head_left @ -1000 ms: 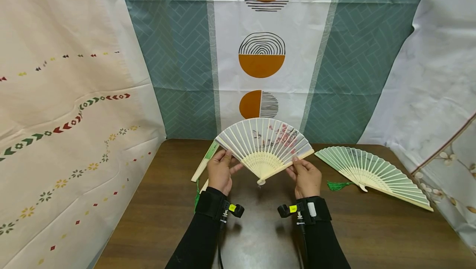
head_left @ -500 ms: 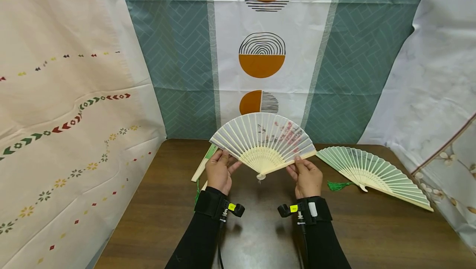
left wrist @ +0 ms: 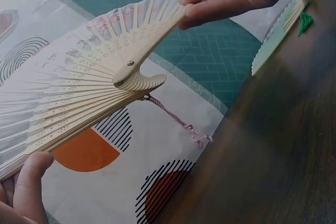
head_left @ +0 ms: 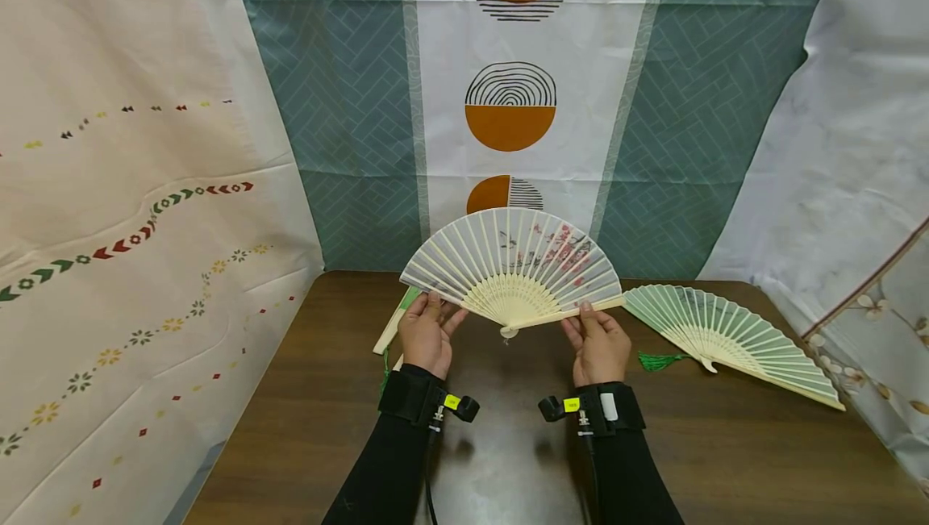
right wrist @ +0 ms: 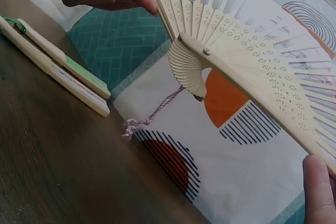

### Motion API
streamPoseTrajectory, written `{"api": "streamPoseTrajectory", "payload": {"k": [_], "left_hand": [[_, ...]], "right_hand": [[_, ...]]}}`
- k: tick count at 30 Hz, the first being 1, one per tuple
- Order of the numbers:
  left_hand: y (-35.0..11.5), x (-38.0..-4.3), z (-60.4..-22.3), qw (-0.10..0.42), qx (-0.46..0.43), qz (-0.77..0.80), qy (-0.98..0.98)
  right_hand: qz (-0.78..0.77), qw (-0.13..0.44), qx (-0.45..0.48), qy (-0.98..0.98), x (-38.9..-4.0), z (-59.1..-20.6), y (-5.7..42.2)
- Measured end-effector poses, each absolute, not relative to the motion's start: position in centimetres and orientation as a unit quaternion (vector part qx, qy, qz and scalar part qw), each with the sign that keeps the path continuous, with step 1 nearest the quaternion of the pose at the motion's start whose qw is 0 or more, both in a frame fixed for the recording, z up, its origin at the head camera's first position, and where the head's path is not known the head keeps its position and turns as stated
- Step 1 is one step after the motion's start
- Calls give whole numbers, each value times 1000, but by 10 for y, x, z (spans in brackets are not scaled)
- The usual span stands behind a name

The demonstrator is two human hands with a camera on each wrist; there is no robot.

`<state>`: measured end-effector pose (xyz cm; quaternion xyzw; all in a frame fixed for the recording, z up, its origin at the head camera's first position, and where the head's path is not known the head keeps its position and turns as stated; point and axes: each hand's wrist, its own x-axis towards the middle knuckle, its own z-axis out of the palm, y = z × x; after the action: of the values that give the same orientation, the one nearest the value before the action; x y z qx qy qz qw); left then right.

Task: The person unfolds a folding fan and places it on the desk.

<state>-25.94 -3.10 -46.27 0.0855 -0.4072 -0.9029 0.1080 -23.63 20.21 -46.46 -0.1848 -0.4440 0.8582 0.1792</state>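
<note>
A white folding fan (head_left: 464, 255) with red blossoms and pale ribs is spread wide above the table, its pivot end pointing down toward the person. My left hand (head_left: 427, 338) pinches its left outer rib between thumb and fingers. On the other side my right hand (head_left: 601, 345) pinches the right guard stick the same way. In the left wrist view a short pinkish cord (left wrist: 176, 119) dangles from the fan's pivot end. The left thumb (left wrist: 34, 182) lies on the ribs there; the right thumb (right wrist: 317, 182) presses the guard stick in the right wrist view.
An open green fan (head_left: 733, 335) with a green tassel (head_left: 660, 362) lies on the brown table (head_left: 290, 428) at right. Two folded fans, one with green cloth (right wrist: 79, 69), lie at left, partly behind the left hand. Patterned cloths (head_left: 348, 106) hang behind and beside the table.
The white fan has risen somewhat and spread wider, its outer ribs now lying flatter. Both hands keep their pinch on it. The fans on the table have stayed in place.
</note>
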Motion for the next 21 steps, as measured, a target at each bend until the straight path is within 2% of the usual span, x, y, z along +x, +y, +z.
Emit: {"api": "streamPoseTrajectory", "payload": {"k": [21], "left_hand": [[-23,-263,-463,135,107,-931,-321]], "right_hand": [[896,169,-206,-356,-237,-467,197]]}}
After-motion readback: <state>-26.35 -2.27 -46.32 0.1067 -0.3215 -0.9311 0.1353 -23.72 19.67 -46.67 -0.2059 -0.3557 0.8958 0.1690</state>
